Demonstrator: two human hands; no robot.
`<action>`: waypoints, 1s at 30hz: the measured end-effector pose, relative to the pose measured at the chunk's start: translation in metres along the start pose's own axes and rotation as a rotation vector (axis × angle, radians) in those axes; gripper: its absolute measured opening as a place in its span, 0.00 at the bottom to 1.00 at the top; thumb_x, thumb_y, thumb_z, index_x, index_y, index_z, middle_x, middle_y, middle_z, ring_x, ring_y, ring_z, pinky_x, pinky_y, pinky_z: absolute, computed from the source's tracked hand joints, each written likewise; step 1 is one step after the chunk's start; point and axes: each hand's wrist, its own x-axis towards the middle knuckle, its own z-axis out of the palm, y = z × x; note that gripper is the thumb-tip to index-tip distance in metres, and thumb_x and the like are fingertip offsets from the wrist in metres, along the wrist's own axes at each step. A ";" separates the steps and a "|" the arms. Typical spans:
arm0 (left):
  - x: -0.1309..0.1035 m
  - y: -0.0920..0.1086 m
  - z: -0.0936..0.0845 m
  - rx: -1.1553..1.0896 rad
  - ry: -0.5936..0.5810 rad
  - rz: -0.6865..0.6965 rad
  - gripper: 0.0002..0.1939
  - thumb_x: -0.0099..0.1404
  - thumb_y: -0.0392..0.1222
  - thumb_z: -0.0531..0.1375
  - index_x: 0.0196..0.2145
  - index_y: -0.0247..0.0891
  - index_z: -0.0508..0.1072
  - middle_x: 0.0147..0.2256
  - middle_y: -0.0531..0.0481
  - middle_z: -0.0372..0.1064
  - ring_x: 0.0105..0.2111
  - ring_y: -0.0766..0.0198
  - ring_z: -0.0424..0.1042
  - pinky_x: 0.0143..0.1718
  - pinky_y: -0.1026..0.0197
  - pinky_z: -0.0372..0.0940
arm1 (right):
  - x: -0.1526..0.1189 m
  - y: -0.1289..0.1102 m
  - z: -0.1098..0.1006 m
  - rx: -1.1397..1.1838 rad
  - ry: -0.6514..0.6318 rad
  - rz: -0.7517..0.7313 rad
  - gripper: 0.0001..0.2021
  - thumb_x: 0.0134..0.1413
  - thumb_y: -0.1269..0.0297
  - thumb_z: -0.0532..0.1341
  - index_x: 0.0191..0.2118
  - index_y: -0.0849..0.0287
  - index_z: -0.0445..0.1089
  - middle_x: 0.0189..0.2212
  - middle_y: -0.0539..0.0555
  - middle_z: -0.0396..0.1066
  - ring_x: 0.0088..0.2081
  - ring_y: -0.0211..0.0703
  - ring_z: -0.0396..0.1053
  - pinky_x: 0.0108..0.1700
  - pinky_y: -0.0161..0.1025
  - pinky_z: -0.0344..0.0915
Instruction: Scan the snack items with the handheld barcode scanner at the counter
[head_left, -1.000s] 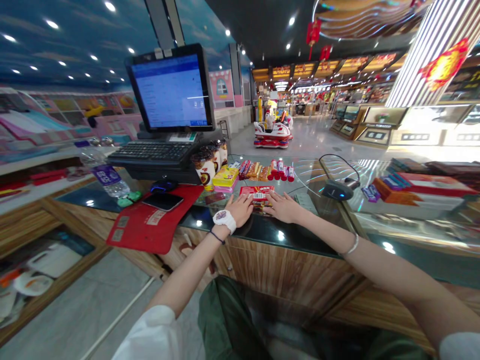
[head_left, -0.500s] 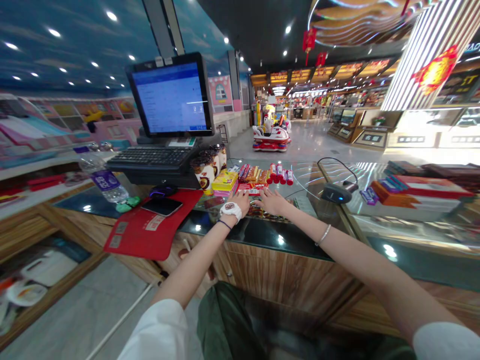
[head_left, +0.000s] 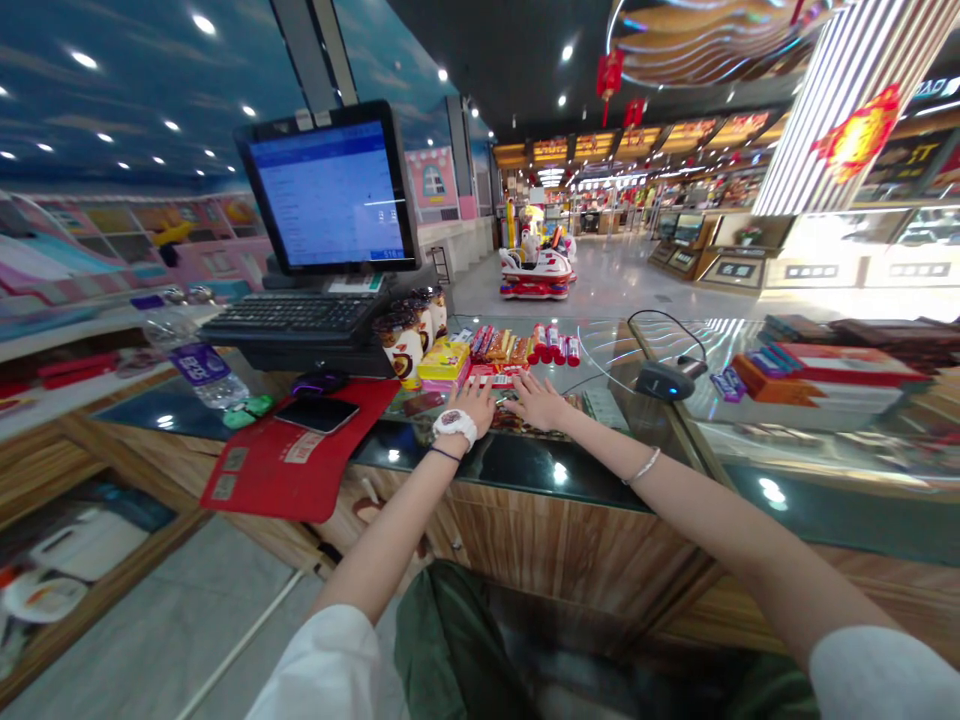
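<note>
Since a second ago, the one red packet point(head_left: 498, 377) has slid away from you across the table point(head_left: 517, 460), and both your hands have gone forward with it. It now lies flat just in front of the snack row, near your fingertips. Your left hand point(head_left: 473, 403) and right hand point(head_left: 538, 403), two in all, have their fingers spread and extended, gripping nothing; they reach to the packet's near side, though firm contact is hard to tell. Beyond it, you have a row of wrapped bars point(head_left: 510, 347), too small to count surely, ending in several red tubes point(head_left: 553, 345). To the left are one yellow pack point(head_left: 444, 360) stacked on one pink pack point(head_left: 441, 385), and three lidded cups point(head_left: 397, 345). Farther left, one phone point(head_left: 318, 413) and one mouse point(head_left: 320, 382) rest on one red mat point(head_left: 262, 470).
</note>
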 end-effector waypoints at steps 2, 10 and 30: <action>0.000 0.000 -0.002 -0.021 0.018 0.000 0.29 0.74 0.49 0.43 0.70 0.45 0.52 0.69 0.42 0.52 0.69 0.47 0.51 0.67 0.36 0.46 | -0.003 0.001 -0.001 0.003 0.055 -0.006 0.36 0.68 0.43 0.40 0.73 0.61 0.40 0.73 0.62 0.34 0.73 0.55 0.35 0.70 0.60 0.40; -0.012 0.030 -0.026 -0.030 0.050 0.067 0.29 0.74 0.51 0.43 0.69 0.41 0.54 0.71 0.41 0.46 0.70 0.46 0.48 0.68 0.38 0.45 | -0.037 0.010 -0.025 -0.052 0.204 -0.051 0.34 0.65 0.54 0.51 0.72 0.60 0.45 0.73 0.62 0.39 0.72 0.57 0.41 0.69 0.61 0.43; -0.001 0.248 -0.057 -0.120 0.286 0.672 0.25 0.71 0.42 0.50 0.63 0.36 0.63 0.66 0.41 0.58 0.67 0.51 0.56 0.70 0.41 0.45 | -0.223 0.184 -0.086 -0.243 0.657 0.163 0.25 0.63 0.64 0.52 0.64 0.60 0.62 0.63 0.62 0.64 0.64 0.55 0.60 0.65 0.56 0.55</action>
